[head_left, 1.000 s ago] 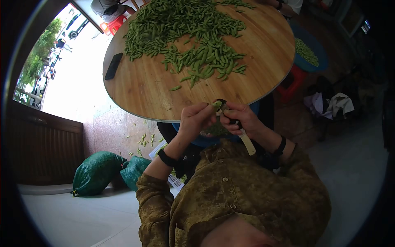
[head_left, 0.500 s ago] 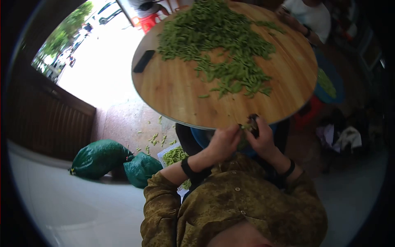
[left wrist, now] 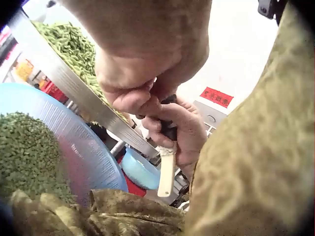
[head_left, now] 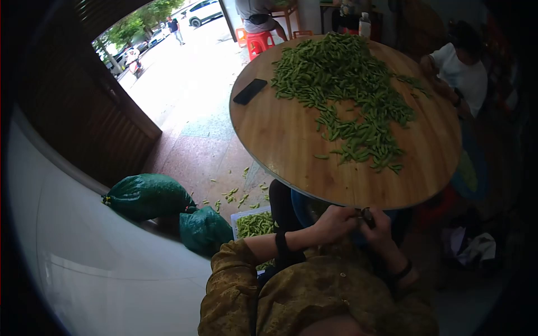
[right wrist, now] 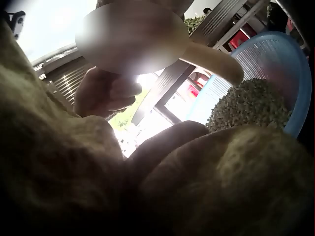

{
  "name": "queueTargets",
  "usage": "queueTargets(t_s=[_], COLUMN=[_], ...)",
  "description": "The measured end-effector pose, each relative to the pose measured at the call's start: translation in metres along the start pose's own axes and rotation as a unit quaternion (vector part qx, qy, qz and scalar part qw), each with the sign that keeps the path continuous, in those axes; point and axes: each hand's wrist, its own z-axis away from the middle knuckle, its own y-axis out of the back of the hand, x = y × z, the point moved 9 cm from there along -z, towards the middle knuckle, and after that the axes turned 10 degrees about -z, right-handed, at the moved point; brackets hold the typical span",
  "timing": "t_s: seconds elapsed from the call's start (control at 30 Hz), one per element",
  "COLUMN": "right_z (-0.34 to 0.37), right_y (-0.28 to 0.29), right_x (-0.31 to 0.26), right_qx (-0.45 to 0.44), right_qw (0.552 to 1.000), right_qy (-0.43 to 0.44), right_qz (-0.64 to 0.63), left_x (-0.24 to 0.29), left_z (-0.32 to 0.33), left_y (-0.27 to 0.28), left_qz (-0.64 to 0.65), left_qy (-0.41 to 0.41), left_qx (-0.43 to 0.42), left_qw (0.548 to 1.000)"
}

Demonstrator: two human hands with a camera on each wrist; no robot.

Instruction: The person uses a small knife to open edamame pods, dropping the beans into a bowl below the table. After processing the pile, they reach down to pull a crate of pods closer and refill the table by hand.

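In the head view my left hand (head_left: 335, 224) and right hand (head_left: 378, 229) meet just below the near table edge. The left fingers are curled and pinched around a green bean pod, mostly hidden between the hands. My right hand (left wrist: 187, 130) grips a tool with a dark upper part and a cream handle (left wrist: 167, 173), which points down from the fist in the left wrist view. The left hand (left wrist: 133, 93) touches the right fingers there. The right wrist view shows the pale handle (right wrist: 214, 61), blurred. A pile of green pods (head_left: 342, 73) covers the back of the round table (head_left: 291, 145).
A blue basket (left wrist: 88, 142) of shelled beans stands below the hands. A black phone (head_left: 250, 92) lies on the table. Green sacks (head_left: 148, 196) and a white crate of pods (head_left: 255, 224) are on the floor at left. Another person (head_left: 462, 73) sits at the right.
The head view has swung, so the table and hands appear farther right and lower. My hands stay close together; the pod and cream handle, plain earlier, are now hidden in the head view.
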Motion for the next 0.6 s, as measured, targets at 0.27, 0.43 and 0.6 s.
queueTargets(t_s=[0.27, 0.43, 0.6], right_z=[0.009, 0.016, 0.012], right_y=[-0.009, -0.023, -0.016], right_x=[0.007, 0.001, 0.024], right_qx=[-0.004, -0.020, -0.041], right_qw=[0.999, 0.996, 0.997], right_qy=[-0.032, 0.060, -0.042], right_qz=[-0.014, 0.065, 0.047], left_x=[-0.021, -0.050, -0.043], left_z=[-0.001, -0.004, 0.001], left_y=[-0.013, -0.039, -0.039], left_qz=[0.030, 0.025, -0.035], left_qy=[0.018, 0.060, 0.027], left_qx=[0.013, 0.031, 0.012], left_qw=[0.999, 0.997, 0.999])
